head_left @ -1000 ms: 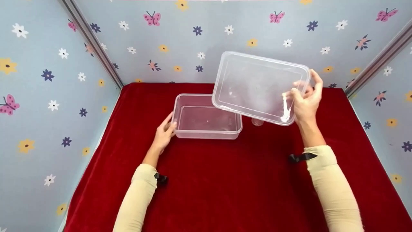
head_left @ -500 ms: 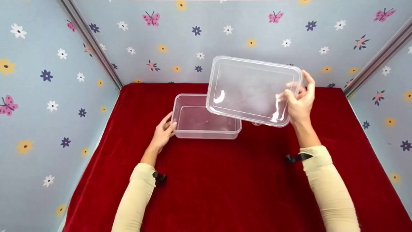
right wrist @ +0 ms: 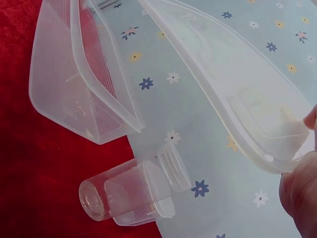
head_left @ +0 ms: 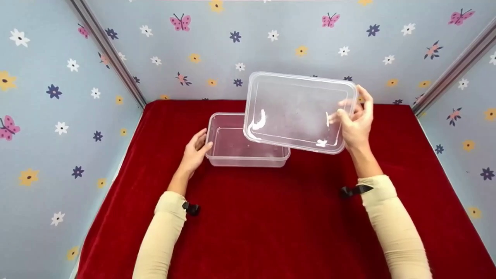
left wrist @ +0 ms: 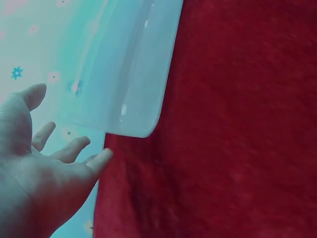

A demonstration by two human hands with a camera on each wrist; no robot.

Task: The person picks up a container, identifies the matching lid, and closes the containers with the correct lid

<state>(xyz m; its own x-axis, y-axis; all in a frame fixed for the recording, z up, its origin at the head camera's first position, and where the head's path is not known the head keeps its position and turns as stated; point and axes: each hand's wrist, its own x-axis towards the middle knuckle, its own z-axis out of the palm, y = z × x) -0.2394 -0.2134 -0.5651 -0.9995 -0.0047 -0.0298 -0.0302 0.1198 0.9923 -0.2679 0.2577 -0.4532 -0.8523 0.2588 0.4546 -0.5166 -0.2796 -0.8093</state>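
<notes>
A clear rectangular plastic container (head_left: 248,162) stands uncovered on the red cloth, nothing showing inside it. My left hand (head_left: 193,153) is beside its left end. In the left wrist view the fingers are spread and loosely bent, a little apart from the container wall (left wrist: 143,84). My right hand (head_left: 358,124) pinches the right edge of a clear rectangular lid (head_left: 298,112), thumb on the near face and fingers behind. The lid is raised and tilted, overlapping the container's back right part in the head view.
The right wrist view shows a clear cylindrical jar (right wrist: 133,188) and a small clear tub (right wrist: 141,218) right of the container; the lid hides them in the head view. Red cloth (head_left: 263,217) covers the table. Flower-patterned walls (head_left: 217,46) enclose the back and sides.
My right hand has carried the lid left and slightly down, over more of the container, covering the small clear thing behind it. My left fingers have eased off the container's left end.
</notes>
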